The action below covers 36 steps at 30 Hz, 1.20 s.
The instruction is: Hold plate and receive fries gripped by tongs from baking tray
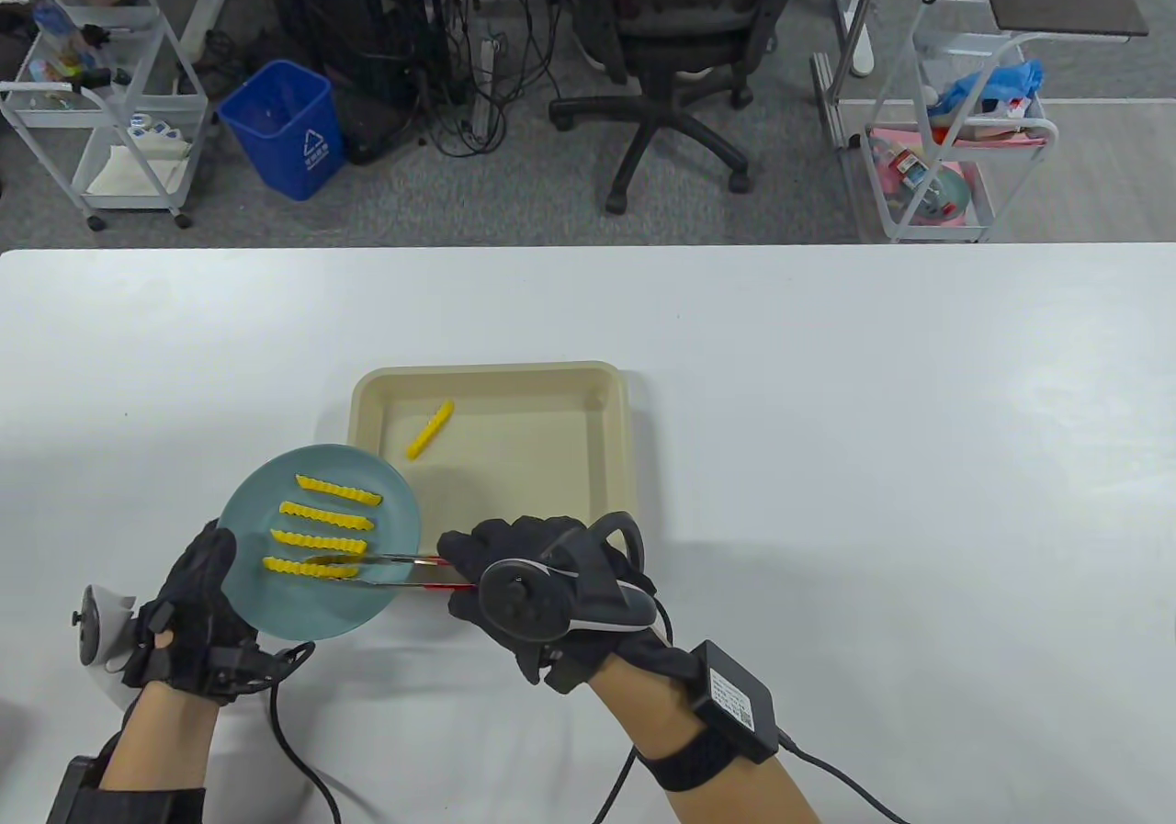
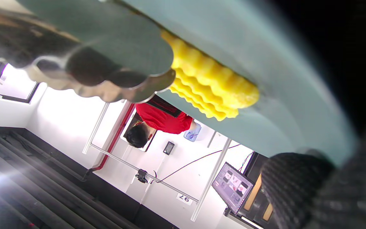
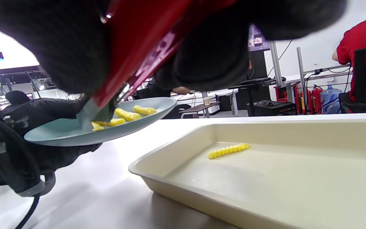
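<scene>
My left hand (image 1: 197,599) grips the near left rim of a pale blue plate (image 1: 386,516) and holds it above the table, beside the tray's near left corner. Several crinkle fries (image 1: 335,491) lie in a row on it. My right hand (image 1: 524,576) grips red-handled metal tongs (image 1: 404,571), whose tips lie around the nearest fry (image 1: 308,568) on the plate. The beige baking tray (image 1: 611,438) holds one fry (image 1: 430,429). The left wrist view shows a scalloped tong tip (image 2: 106,79) by a fry (image 2: 208,86) on the plate (image 2: 281,105).
The white table (image 1: 873,420) stretches wide to the right and behind the tray. Its far edge runs along the top, with an office chair (image 1: 684,52), a blue bin (image 1: 285,130) and wire carts (image 1: 101,98) on the floor beyond.
</scene>
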### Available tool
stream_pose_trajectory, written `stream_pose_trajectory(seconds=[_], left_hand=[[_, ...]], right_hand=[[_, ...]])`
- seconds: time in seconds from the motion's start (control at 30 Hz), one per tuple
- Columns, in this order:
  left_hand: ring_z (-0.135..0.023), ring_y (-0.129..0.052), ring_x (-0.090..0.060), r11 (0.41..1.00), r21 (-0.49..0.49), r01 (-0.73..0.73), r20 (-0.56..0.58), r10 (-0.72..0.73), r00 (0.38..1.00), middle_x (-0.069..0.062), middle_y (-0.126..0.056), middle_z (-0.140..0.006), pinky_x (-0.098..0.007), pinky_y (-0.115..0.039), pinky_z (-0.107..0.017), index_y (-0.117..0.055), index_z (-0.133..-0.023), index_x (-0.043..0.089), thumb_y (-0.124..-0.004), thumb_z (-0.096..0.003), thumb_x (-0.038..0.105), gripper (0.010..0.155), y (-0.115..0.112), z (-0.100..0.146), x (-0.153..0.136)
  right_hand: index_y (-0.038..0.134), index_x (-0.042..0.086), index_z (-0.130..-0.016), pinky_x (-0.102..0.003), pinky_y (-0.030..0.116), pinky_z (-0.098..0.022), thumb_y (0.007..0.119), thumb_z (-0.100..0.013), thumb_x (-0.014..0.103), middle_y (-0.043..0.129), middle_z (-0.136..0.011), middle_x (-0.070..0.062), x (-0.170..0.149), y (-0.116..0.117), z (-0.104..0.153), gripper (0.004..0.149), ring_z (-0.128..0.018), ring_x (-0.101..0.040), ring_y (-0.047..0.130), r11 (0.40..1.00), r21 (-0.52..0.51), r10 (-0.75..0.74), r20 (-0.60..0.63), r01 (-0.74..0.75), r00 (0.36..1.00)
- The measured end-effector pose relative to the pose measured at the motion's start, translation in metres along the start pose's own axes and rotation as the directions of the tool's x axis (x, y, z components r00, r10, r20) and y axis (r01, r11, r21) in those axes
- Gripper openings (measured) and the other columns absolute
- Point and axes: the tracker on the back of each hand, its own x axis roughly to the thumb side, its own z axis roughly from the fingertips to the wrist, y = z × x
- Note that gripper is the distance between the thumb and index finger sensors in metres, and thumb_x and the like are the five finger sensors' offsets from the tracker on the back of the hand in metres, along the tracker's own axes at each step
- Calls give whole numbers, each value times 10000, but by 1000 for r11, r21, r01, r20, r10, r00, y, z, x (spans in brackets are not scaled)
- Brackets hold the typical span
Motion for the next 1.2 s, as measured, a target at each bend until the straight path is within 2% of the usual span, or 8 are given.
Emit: stream_pose_trajectory(seconds=[0.2,0.33,0.43,0.63,0.77,0.97,1.2], left_hand=[[-466,-1012,-568,1000,10,-4,2,4,1000,-361,-770,-811,-546,-955,-253,-575,-1028,-84,-672,-530,333,657,1,0,1],[-471,-1012,-565,1000,16,6,8,-7,1000,-356,-769,-814,-544,-955,-257,-571,-1030,-81,-670,-531,336,658,3,0,3],[-470,-1011,-567,1000,14,13,7,-13,1000,-359,-768,-813,-547,-954,-255,-570,-1030,-84,-670,-531,335,659,3,0,3],[-469,-1011,-567,1000,22,12,7,-12,1000,-359,-769,-812,-546,-954,-254,-575,-1029,-80,-670,-531,334,654,4,1,4],[-472,-1013,-562,999,32,11,11,-11,1000,-355,-769,-815,-543,-956,-257,-573,-1030,-77,-668,-532,337,654,7,1,6],[-473,-1012,-562,999,32,6,8,-6,1000,-353,-768,-816,-542,-956,-257,-570,-1031,-78,-668,-533,338,657,7,1,6],[-473,-1013,-560,1000,31,3,7,-3,1000,-353,-768,-816,-541,-957,-258,-569,-1032,-76,-667,-533,340,657,7,2,7]], right_hand=[[771,263,-999,-431,838,-313,928,-460,547,864,-894,-86,-7,-7,0,630,-492,-237,1018,999,-26,-45,-17,44,999],[737,238,-1025,-430,831,-303,932,-457,554,831,-915,-104,-28,-21,5,679,-487,-237,1015,991,-125,-72,-167,52,983],[685,223,-1057,-432,821,-314,920,-473,561,797,-942,-119,-47,-21,4,714,-497,-240,1008,994,-88,-80,-296,57,952],[625,195,-1087,-432,819,-300,888,-494,576,786,-944,-154,-80,8,-11,752,-479,-250,1009,994,32,-76,-469,102,880],[619,162,-1085,-415,834,-259,852,-507,604,813,-912,-181,-90,31,-25,764,-418,-238,1024,986,99,-58,-540,131,840],[639,122,-1067,-393,850,-204,814,-522,619,855,-852,-202,-93,51,-43,758,-340,-223,1040,978,108,-81,-591,179,803],[624,125,-1071,-395,845,-217,806,-525,624,849,-856,-190,-81,66,-62,762,-355,-226,1034,983,120,-44,-581,139,813]])
